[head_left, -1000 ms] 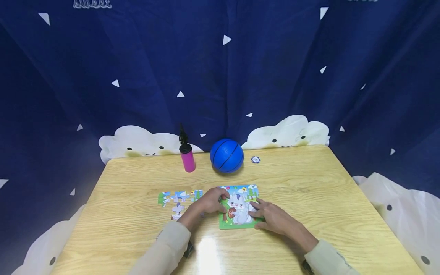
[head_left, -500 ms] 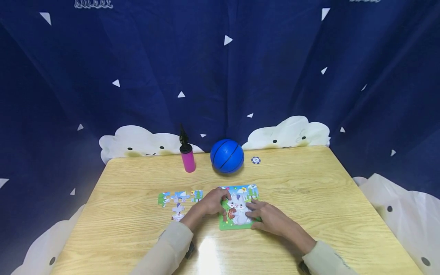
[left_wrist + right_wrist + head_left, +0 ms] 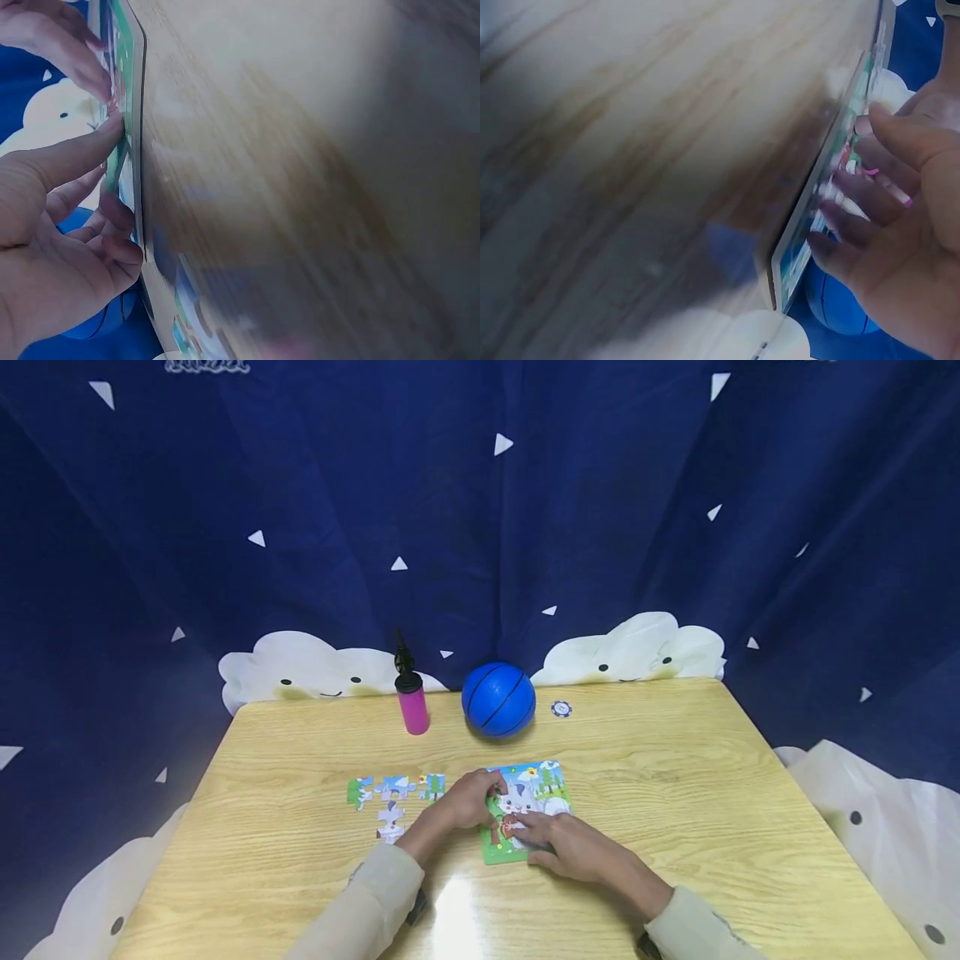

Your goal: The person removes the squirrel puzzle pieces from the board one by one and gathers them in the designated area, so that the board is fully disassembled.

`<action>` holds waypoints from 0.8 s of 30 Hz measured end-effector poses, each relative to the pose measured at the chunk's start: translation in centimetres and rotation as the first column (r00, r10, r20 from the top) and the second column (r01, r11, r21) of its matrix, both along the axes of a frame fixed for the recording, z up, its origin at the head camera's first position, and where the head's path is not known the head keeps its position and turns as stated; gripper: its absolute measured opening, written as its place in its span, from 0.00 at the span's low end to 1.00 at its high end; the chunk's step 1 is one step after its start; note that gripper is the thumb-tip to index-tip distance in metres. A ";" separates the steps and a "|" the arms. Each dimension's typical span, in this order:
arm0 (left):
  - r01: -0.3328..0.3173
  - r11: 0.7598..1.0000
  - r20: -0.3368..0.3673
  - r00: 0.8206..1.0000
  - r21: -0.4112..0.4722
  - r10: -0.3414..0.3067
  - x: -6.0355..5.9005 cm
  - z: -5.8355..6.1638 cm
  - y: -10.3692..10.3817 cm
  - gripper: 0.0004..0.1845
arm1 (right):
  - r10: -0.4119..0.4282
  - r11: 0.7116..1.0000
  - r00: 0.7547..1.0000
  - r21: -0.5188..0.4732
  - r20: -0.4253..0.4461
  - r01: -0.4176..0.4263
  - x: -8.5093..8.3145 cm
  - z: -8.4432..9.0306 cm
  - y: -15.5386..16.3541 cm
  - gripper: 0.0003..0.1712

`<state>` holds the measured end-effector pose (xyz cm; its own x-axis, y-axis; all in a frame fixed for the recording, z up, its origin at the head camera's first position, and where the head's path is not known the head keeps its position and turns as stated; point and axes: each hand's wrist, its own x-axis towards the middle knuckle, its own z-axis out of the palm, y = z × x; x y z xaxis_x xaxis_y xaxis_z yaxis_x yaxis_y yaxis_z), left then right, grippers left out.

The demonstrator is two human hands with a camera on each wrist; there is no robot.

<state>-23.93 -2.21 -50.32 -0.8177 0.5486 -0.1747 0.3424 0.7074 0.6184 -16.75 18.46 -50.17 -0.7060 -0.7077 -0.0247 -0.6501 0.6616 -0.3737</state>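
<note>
1. Two cream sleeves come in over the near edge of the desk [image 3: 675, 793], and both hands meet at one puzzle board [image 3: 525, 814] lying flat a little nearer than the middle of the desk.
2. The left hand [image 3: 465, 802] rests at the board's left edge with its fingers curled against that edge; in the left wrist view the thumb and fingertips [image 3: 112, 124] touch the board's rim.
3. The right hand [image 3: 558, 843] lies on the near right part of the board, its fingers stretched flat over the picture and pressing on it; the right wrist view shows the fingertips [image 3: 840, 199] touching the surface. This hand grips nothing.
4. To the left of the board lie loose puzzle pieces [image 3: 393, 793]: a short joined row of about three, with one single piece just nearer than it.
5. The right half of the desk is bare wood out to the right edge, as is a wide strip beyond the board.
6. Near the far edge stand one pink pump [image 3: 412, 706], one blue ball [image 3: 498, 699] just beside it, and one small round token [image 3: 561, 708] to the right, close to the ball.
7. Behind the far edge hangs one dark blue curtain [image 3: 480, 510] with white triangles and clouds.
</note>
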 end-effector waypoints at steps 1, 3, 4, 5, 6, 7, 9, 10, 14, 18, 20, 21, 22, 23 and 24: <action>0.001 1.000 -0.003 1.000 0.002 -0.001 0.0 0.0 0.0 0.26 | -0.009 1.000 1.000 0.019 0.003 0.009 0.0 0.0 0.0 0.25; -0.006 1.000 0.003 1.000 0.003 0.006 0.0 0.1 0.1 0.26 | -0.030 0.998 0.999 0.051 0.014 0.029 0.1 -0.1 -0.1 0.26; -0.008 1.000 0.004 1.000 0.003 0.008 -0.1 0.1 0.1 0.25 | -0.038 0.997 0.999 0.061 0.019 0.036 0.1 -0.1 -0.2 0.26; -0.011 1.000 0.009 1.000 0.006 0.011 -0.1 0.1 0.1 0.25 | -0.046 0.996 0.999 0.073 0.025 0.044 0.1 -0.1 -0.2 0.26; -0.010 1.000 0.008 1.000 0.007 0.010 -0.1 0.1 0.1 0.24 | -0.052 0.995 0.998 0.083 0.029 0.049 0.1 -0.1 -0.2 0.26; -0.008 1.000 0.007 1.000 0.004 0.008 -0.1 0.1 0.1 0.22 | -0.054 0.995 0.998 0.084 0.030 0.051 0.1 -0.1 -0.3 0.26; 0.001 1.000 -0.005 1.000 0.007 -0.001 -0.2 0.1 0.1 0.18 | -0.053 0.994 0.998 0.100 0.021 0.050 0.1 -0.1 -0.3 0.25; 0.007 1.000 -0.014 1.000 0.010 -0.007 -0.2 0.1 0.1 0.15 | -0.048 0.993 0.999 0.110 0.012 0.047 0.1 -0.1 -0.3 0.25; 0.023 0.999 -0.044 0.999 0.043 -0.021 -0.3 0.0 0.1 0.06 | -0.021 0.988 0.999 0.150 -0.037 0.026 0.0 -0.1 -0.4 0.25; 0.026 0.995 -0.055 0.998 0.095 -0.021 -0.4 0.0 0.2 0.01 | 0.008 0.985 0.997 0.172 -0.080 0.005 0.1 -0.1 -0.4 0.25; 0.034 0.993 -0.062 0.998 0.115 -0.027 -0.4 0.1 0.2 0.03 | 0.015 0.985 0.996 0.175 -0.086 0.001 0.1 -0.1 -0.4 0.25; 0.038 0.992 -0.063 0.998 0.124 -0.031 -0.4 0.1 0.2 0.04 | 0.017 0.984 0.996 0.178 -0.089 -0.001 0.1 -0.1 -0.3 0.25; 0.042 0.990 -0.061 0.998 0.131 -0.034 -0.4 0.2 0.2 0.04 | 0.017 0.984 0.996 0.179 -0.088 -0.001 0.1 -0.1 -0.3 0.25; 0.045 0.989 -0.055 0.998 0.138 -0.038 -0.3 0.3 0.2 0.05 | 0.016 0.983 0.996 0.181 -0.087 0.000 0.1 -0.1 -0.3 0.25; 0.047 0.988 -0.044 0.998 0.147 -0.040 -0.3 0.4 0.2 0.05 | 0.015 0.984 0.996 0.181 -0.084 0.000 0.1 -0.1 -0.3 0.25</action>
